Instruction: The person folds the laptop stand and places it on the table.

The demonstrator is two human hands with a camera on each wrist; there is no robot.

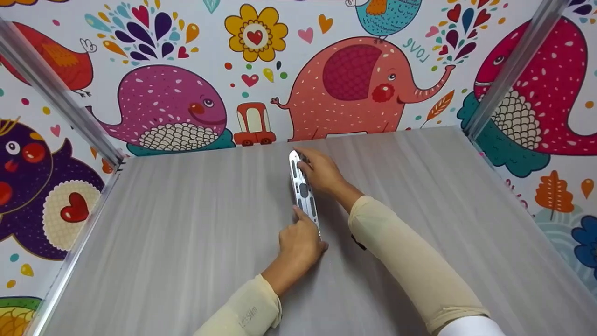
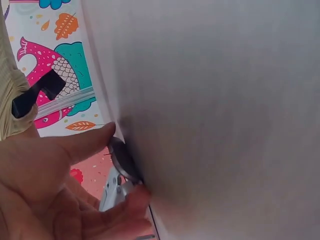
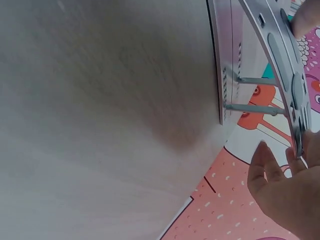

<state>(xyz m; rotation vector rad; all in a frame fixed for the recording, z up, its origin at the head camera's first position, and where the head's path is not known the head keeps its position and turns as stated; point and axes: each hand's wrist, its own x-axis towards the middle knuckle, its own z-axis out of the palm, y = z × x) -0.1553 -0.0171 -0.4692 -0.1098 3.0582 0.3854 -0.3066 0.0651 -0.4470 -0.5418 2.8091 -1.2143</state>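
A narrow silver folding laptop stand (image 1: 299,178) with slots and a rounded end stands over the table, its length pointing away from me. In the right wrist view its slotted upper plate (image 3: 278,42) is raised from a notched base bar (image 3: 232,55) by two thin struts (image 3: 256,109). My left hand (image 1: 299,240) grips the near end, thumb and fingers at its two sides; a rounded dark part (image 2: 124,159) shows between them in the left wrist view. At the far end my right hand (image 1: 324,172) holds the upper plate, thumb on its edge.
The grey wood-grain table (image 1: 200,210) stretches around both hands. Behind it rises a wall with printed cartoon animals (image 1: 345,93). Metal posts (image 1: 508,79) stand at the back corners, and a metal edge strip (image 1: 74,256) runs along the left side.
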